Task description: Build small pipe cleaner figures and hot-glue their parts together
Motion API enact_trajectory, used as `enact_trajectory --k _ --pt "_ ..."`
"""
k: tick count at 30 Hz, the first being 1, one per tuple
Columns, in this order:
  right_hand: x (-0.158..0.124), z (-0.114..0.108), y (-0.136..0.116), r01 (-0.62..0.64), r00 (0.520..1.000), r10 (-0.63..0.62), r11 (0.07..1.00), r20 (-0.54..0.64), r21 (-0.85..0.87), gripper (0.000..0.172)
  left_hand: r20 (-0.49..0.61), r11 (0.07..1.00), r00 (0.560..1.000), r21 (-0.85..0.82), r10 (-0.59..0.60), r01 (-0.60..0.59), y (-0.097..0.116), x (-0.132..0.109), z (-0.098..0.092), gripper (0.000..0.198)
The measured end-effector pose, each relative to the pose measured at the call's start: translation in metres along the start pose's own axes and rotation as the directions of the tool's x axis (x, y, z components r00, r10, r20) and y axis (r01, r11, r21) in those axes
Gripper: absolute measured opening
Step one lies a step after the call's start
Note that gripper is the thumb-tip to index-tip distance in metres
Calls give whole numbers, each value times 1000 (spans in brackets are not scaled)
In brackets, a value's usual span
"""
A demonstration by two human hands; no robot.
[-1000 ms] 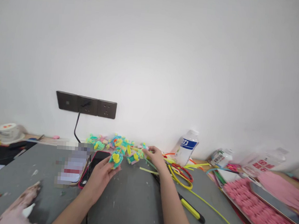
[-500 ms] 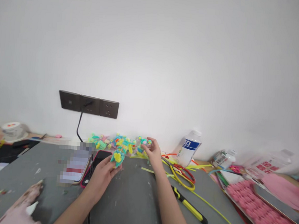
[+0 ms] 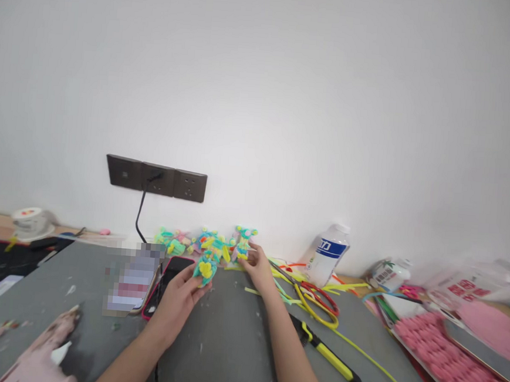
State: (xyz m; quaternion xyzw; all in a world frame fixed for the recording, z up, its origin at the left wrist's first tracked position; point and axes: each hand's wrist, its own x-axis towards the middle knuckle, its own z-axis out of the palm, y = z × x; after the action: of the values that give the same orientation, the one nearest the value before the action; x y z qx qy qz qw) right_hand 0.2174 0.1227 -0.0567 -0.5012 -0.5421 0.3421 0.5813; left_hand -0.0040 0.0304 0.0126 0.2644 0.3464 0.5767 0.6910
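My left hand (image 3: 182, 294) is closed on a teal fuzzy pipe-cleaner piece with a yellow flower (image 3: 205, 270), held up above the grey table. Farther back, near the wall, my right hand (image 3: 258, 269) pinches the lower part of a small teal and yellow pipe-cleaner figure (image 3: 245, 237), which stands upright; its base is partly behind the fingers. Just left of that figure sits a cluster of similar fuzzy pieces (image 3: 216, 248) in yellow, teal, orange and blue. More green and pink pieces (image 3: 175, 245) lie beyond it along the wall.
Two phones, one with a lit screen (image 3: 130, 287) and one pink-edged (image 3: 171, 270), lie left. To the right are scissors with yellow and red handles (image 3: 328, 321), yellow-black pliers (image 3: 334, 362), loose pipe cleaners (image 3: 382, 366), a bottle (image 3: 328, 255) and a pink woven item (image 3: 449, 359).
My right hand has dropped from the figure's top to its lower part, and the figure shows more fully. My left hand keeps its hold on the flower piece. The view has shifted slightly.
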Motion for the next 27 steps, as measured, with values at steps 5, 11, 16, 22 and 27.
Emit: enact_trajectory --k 5,11,16,22,27 --pt "-1 5 3 5 999 -3 998 37 -58 47 -40 1000 999 -4 3 -3 0 -1 2 36" --pt "-3 8 -4 -16 999 21 986 29 -163 45 -67 998 998 53 -13 17 1 -1 1 41" --pt "-3 -2 -29 -44 998 31 962 -53 -270 56 -54 997 998 76 32 -28 0 -1 1 41" --pt "-4 -20 -82 -109 988 60 926 -144 -362 54 -28 985 992 121 125 -121 -3 1 -1 35" --pt "-20 -6 -125 -68 958 135 964 252 -259 33 -23 967 984 194 175 -167 -7 5 -5 39"
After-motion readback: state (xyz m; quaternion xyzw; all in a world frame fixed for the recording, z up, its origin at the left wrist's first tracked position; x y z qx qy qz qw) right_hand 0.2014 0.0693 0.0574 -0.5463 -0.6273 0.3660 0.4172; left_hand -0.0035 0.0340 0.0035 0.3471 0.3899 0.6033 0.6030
